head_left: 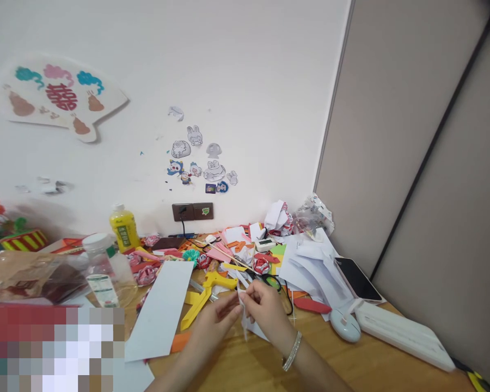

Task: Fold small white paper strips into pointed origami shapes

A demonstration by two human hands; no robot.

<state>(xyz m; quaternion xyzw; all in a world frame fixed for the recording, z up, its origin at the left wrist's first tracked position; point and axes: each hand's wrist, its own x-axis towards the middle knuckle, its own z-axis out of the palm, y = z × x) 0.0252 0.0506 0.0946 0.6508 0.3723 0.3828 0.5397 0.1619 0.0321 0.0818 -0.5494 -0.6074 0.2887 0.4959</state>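
Note:
Both my hands meet over the wooden desk (375, 365) near its front middle. My left hand (216, 321) and my right hand (265, 307) pinch a small folded piece of white paper (245, 316) between their fingertips. A bracelet sits on my right wrist. Just behind the hands lie yellow paper strips (206, 296) and black-handled scissors (275, 283). A long white paper sheet (161, 310) lies to the left of my left hand.
Coloured paper scraps and folded paper flowers (261, 265) litter the desk's back. A clear bottle (102, 269) and a yellow bottle (123, 228) stand at left. At right lie white sheets (310, 261), a phone (357, 279), a mouse (345, 325) and a white keyboard (404, 335).

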